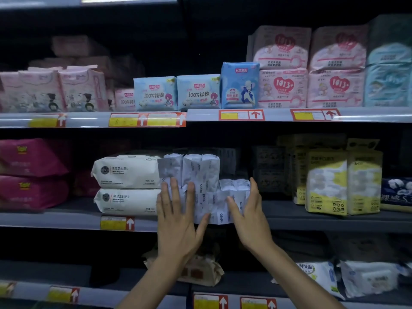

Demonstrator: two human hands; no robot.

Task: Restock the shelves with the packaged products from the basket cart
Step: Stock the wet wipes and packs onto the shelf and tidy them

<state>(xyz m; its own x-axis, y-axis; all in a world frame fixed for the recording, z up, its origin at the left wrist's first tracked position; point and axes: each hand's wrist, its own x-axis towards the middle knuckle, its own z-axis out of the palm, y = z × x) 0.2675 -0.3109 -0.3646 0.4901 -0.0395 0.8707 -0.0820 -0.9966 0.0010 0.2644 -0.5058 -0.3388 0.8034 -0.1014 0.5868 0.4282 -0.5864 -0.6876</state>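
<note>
Several small white Miniso packs point(217, 201) lie stacked at the front of the middle shelf point(312, 219), with more of the same packs point(200, 169) standing upright behind them. My left hand point(178, 221) presses flat against the left front of the stack, fingers straight. My right hand point(247, 217) rests against the stack's right end, fingers extended along its side and the thumb on its front. The lowest pack sticks out slightly over the shelf edge. The basket cart is out of view.
Two white wet-wipe bags point(127, 184) sit stacked just left of the packs. Yellow and white boxes point(338, 181) stand to the right, magenta bags point(31, 175) far left. The upper shelf holds pink and blue pad packs point(239, 85). Brown and white packs point(200, 273) lie on the lower shelf.
</note>
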